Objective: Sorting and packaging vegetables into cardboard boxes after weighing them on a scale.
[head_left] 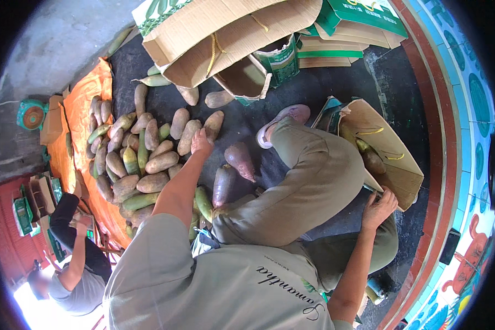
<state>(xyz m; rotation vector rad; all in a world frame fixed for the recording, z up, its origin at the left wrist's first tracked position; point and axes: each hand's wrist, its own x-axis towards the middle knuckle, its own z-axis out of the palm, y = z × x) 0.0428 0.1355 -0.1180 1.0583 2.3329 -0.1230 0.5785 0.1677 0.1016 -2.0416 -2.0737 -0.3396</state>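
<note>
My left hand (202,143) reaches to the right edge of a heap of long brown and green cucumbers (161,162). Its fingers are closed round the lower end of a brown cucumber (213,125); another brown cucumber (189,136) lies close beside it. At my right, my right hand (380,207) grips the near edge of an open cardboard box (404,170). Inside this box lie a few cucumbers (371,159), next to yellow cord handles. Two purplish, thick vegetables, one pointed (240,160) and one longer (223,186), rest between the heap and my bent leg.
Large open cartons (231,33) and a stack of flattened green boxes (335,47) stand ahead. Orange sheeting (88,93) runs along the heap's left side. A small green fan (32,114) is by the left wall. Another person (77,275) sits at lower left.
</note>
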